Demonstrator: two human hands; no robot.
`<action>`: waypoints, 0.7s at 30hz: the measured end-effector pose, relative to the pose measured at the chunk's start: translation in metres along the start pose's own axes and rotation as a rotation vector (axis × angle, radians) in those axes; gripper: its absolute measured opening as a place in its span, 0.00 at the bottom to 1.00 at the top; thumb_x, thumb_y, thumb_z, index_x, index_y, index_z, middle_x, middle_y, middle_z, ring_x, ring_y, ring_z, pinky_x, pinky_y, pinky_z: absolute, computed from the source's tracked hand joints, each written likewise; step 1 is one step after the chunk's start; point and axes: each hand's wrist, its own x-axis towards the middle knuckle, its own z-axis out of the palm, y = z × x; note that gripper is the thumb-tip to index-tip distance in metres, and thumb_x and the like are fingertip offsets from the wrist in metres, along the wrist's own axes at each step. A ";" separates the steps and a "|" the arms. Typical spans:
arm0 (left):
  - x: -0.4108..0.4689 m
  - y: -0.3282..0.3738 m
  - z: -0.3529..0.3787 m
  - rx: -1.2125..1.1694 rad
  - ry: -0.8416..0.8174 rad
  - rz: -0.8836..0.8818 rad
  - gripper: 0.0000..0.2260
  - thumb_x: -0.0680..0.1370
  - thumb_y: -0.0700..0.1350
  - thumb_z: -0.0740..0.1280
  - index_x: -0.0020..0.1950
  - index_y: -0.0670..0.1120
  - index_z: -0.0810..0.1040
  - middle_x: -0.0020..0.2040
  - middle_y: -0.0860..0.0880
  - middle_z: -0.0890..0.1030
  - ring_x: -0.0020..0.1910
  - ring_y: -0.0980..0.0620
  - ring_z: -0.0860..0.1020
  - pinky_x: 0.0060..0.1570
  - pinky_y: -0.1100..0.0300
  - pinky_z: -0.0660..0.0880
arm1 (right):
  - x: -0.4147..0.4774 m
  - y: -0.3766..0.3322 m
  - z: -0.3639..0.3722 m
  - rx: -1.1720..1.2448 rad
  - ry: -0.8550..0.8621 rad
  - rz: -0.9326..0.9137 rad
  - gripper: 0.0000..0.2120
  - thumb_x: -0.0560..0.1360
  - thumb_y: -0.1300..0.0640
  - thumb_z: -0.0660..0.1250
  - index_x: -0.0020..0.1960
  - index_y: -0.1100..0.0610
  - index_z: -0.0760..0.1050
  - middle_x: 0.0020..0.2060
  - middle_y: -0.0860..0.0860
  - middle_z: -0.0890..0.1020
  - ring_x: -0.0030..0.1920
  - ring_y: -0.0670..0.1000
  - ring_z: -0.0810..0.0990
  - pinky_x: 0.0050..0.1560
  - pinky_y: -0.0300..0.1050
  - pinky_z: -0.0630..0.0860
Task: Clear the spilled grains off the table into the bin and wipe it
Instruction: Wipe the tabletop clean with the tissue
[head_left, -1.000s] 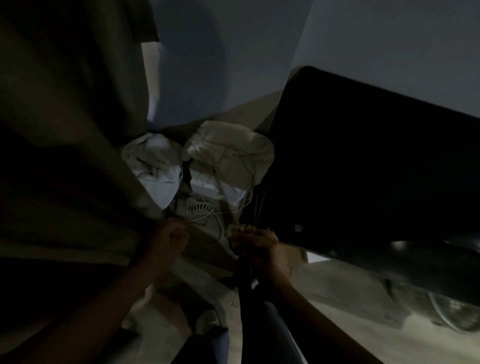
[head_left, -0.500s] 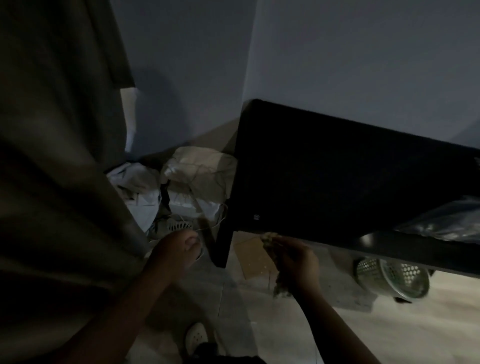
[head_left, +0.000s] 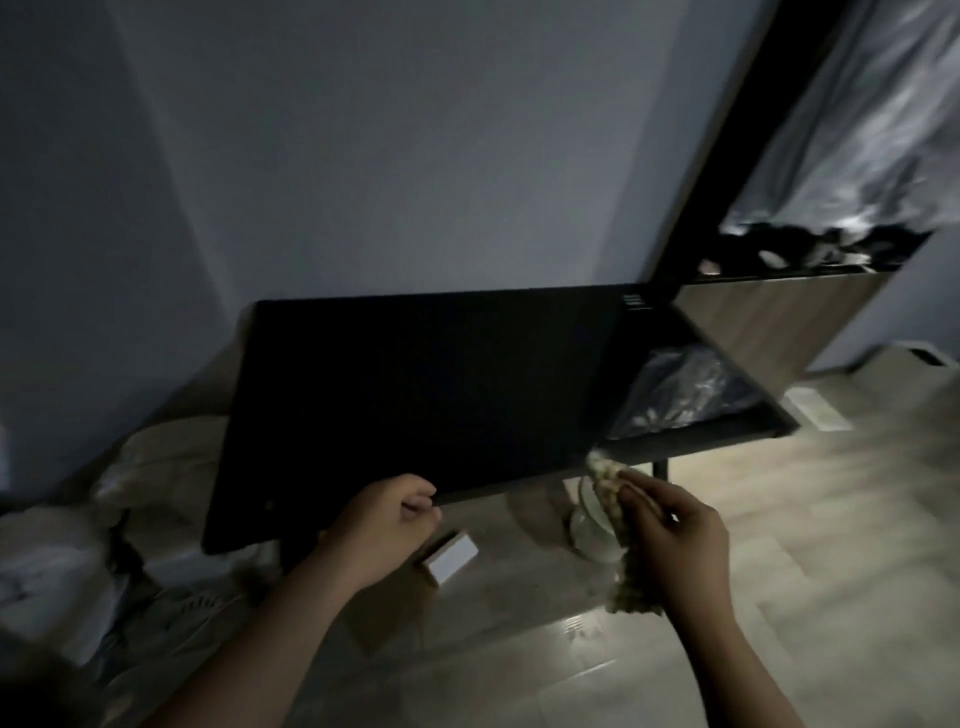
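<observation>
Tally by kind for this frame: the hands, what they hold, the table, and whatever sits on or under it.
Hands: 2, left hand and right hand
Cloth: 1
Table: 1
Bin: 1
Plastic bag: 1
White box: 1
Total: 7

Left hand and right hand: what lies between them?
Head view: the table's dark front edge runs between the left hand and the cloth held by the right hand; below it, on the floor, a white box and the bin.
</observation>
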 end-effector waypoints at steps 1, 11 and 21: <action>0.004 0.017 0.017 0.010 -0.025 0.031 0.14 0.77 0.48 0.67 0.62 0.50 0.75 0.50 0.59 0.77 0.49 0.63 0.76 0.45 0.68 0.72 | 0.002 0.006 -0.026 -0.001 0.040 0.032 0.06 0.72 0.49 0.70 0.48 0.42 0.84 0.38 0.48 0.85 0.42 0.54 0.85 0.47 0.54 0.82; 0.037 0.145 0.145 0.049 -0.192 0.248 0.15 0.77 0.48 0.68 0.63 0.51 0.75 0.51 0.59 0.76 0.49 0.64 0.76 0.42 0.72 0.72 | 0.010 0.032 -0.195 0.029 0.279 0.158 0.07 0.76 0.60 0.70 0.48 0.49 0.84 0.28 0.57 0.81 0.22 0.57 0.79 0.20 0.45 0.75; 0.144 0.252 0.206 0.072 -0.301 0.460 0.13 0.76 0.47 0.68 0.61 0.54 0.76 0.55 0.57 0.77 0.51 0.62 0.77 0.55 0.61 0.76 | 0.116 0.039 -0.252 -0.052 0.392 0.097 0.09 0.76 0.60 0.69 0.50 0.47 0.84 0.30 0.50 0.81 0.26 0.54 0.81 0.25 0.43 0.75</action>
